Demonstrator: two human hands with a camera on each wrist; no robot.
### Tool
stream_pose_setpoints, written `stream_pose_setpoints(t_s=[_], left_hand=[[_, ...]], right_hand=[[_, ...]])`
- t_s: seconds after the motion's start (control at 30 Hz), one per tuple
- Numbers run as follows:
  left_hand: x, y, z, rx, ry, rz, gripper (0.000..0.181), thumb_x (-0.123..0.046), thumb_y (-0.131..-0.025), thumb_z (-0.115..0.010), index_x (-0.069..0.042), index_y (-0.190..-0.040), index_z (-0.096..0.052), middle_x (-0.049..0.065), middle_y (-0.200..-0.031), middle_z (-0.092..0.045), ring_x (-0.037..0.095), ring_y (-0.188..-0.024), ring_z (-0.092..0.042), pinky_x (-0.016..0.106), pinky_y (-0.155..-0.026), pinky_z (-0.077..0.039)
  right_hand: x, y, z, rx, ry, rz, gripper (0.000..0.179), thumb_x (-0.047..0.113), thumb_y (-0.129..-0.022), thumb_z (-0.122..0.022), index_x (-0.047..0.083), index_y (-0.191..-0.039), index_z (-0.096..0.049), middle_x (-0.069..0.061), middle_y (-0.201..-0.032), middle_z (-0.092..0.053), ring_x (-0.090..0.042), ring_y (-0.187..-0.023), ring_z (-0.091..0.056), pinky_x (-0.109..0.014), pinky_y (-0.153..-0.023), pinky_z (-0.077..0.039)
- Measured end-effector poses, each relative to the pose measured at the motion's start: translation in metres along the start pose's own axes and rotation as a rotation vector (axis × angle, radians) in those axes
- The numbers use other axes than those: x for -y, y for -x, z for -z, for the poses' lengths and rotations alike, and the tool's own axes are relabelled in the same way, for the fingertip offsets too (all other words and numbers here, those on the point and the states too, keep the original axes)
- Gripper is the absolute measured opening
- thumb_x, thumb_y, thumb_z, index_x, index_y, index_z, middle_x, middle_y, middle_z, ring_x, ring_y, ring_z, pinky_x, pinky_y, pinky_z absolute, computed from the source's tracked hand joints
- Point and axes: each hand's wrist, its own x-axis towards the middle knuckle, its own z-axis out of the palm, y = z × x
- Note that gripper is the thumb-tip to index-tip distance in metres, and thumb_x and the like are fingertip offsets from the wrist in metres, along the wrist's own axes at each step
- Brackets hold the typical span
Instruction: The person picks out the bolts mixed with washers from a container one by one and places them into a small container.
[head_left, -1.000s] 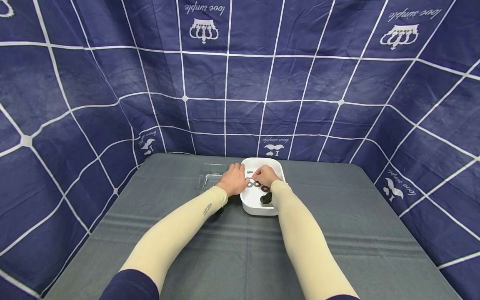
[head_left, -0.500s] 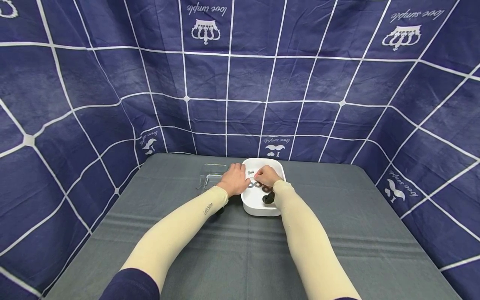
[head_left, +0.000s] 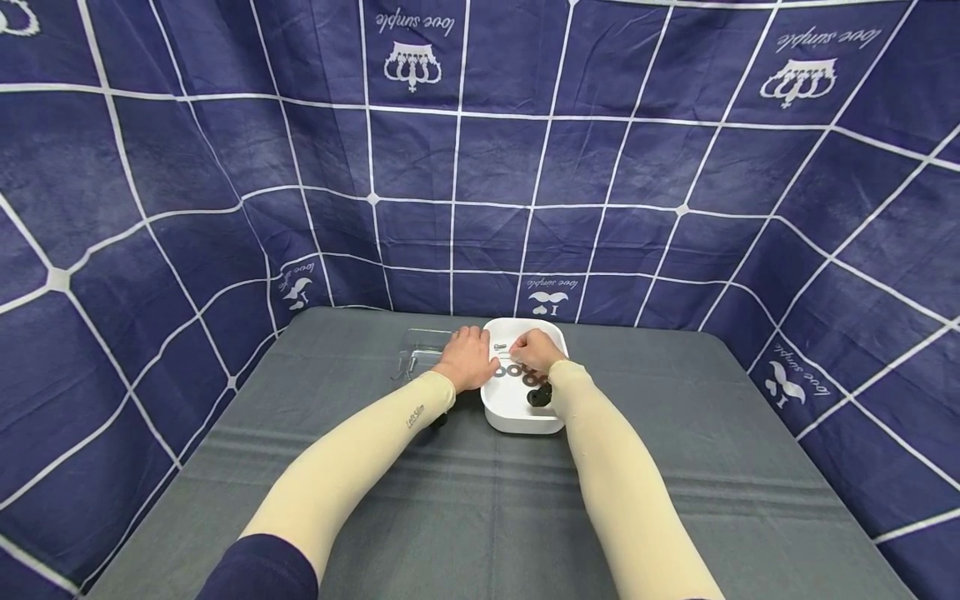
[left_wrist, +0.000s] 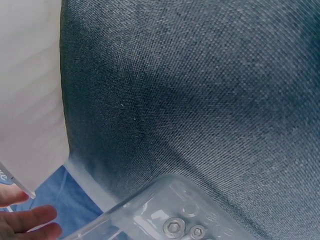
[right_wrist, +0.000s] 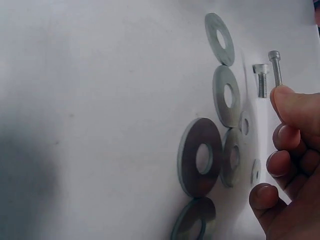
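Observation:
In the right wrist view my right hand (right_wrist: 300, 150) pinches a thin socket-head screw (right_wrist: 277, 67) between thumb and forefinger, head outward. A thicker socket-head bolt (right_wrist: 262, 82) lies on the floor of the white tray (head_left: 525, 423) close by. Several large flat washers (right_wrist: 186, 157) and a smaller washer (right_wrist: 244, 124) lie beside it. The head view shows my left hand (head_left: 468, 360) resting at the tray's left rim, its thumb over the edge and its fingers straight. From the left wrist, those fingers (left_wrist: 35, 217) appear just outside the tray wall.
Left of the tray stands a clear plastic box (head_left: 420, 340), partly behind the left hand, with several bolts (left_wrist: 174, 227) in it. A grey cloth (head_left: 480, 517) covers the table. A blue curtain (head_left: 495, 158) with white lines hangs around the back and sides.
The right hand has shifted slightly, staying low in the tray with its fingertips together. The left hand keeps its place at the rim.

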Motion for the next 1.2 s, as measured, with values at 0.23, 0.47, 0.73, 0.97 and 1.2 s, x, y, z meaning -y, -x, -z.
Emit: stream_pose_setpoints(t_s=[0.23,0.47,0.73,0.97,1.2], left_hand=[[0.003,0.0,0.001,-0.001,-0.036,0.027,0.059,-0.048,-0.099,-0.05,-0.002,-0.135,-0.052,0.017,-0.126,-0.057,0.034,-0.123,-0.051,0.05,-0.108,-0.039],[0.005,-0.004,0.0,0.048,-0.051,0.048,0.062,-0.051,-0.099,-0.048,-0.006,-0.142,-0.05,0.017,-0.134,-0.055,0.034,-0.13,-0.047,0.057,-0.11,-0.035],[0.006,0.001,0.003,0.036,-0.058,0.043,0.063,-0.052,-0.099,-0.046,-0.007,-0.143,-0.05,0.016,-0.136,-0.055,0.034,-0.133,-0.046,0.059,-0.111,-0.034],[0.009,0.003,0.005,0.014,-0.058,0.032,0.062,-0.051,-0.101,-0.044,-0.008,-0.144,-0.05,0.017,-0.137,-0.055,0.034,-0.133,-0.046,0.058,-0.109,-0.036],[0.015,0.005,0.01,-0.013,-0.044,0.037,0.06,-0.05,-0.102,-0.043,-0.006,-0.142,-0.052,0.017,-0.136,-0.057,0.034,-0.131,-0.048,0.057,-0.107,-0.038]], right_hand=[[0.002,0.0,0.002,-0.031,-0.005,0.032,0.018,0.011,-0.097,-0.061,-0.002,-0.094,-0.074,-0.003,-0.072,-0.059,-0.01,-0.058,-0.051,-0.022,-0.054,-0.044],[0.006,0.002,0.005,-0.069,0.061,0.077,0.019,0.011,-0.096,-0.062,-0.002,-0.095,-0.075,-0.011,-0.086,-0.07,-0.013,-0.072,-0.053,-0.022,-0.068,-0.044],[0.013,0.001,0.013,-0.075,0.138,0.143,0.02,0.012,-0.095,-0.062,-0.002,-0.096,-0.076,-0.008,-0.087,-0.073,-0.016,-0.08,-0.059,-0.03,-0.08,-0.049],[0.017,0.003,0.02,-0.067,0.135,0.16,0.022,0.012,-0.096,-0.061,-0.004,-0.101,-0.076,-0.012,-0.093,-0.074,-0.016,-0.081,-0.059,-0.027,-0.077,-0.047],[0.022,0.009,0.027,-0.064,0.109,0.159,0.024,0.011,-0.098,-0.059,-0.007,-0.105,-0.074,-0.016,-0.099,-0.073,-0.018,-0.083,-0.059,-0.028,-0.077,-0.048]])
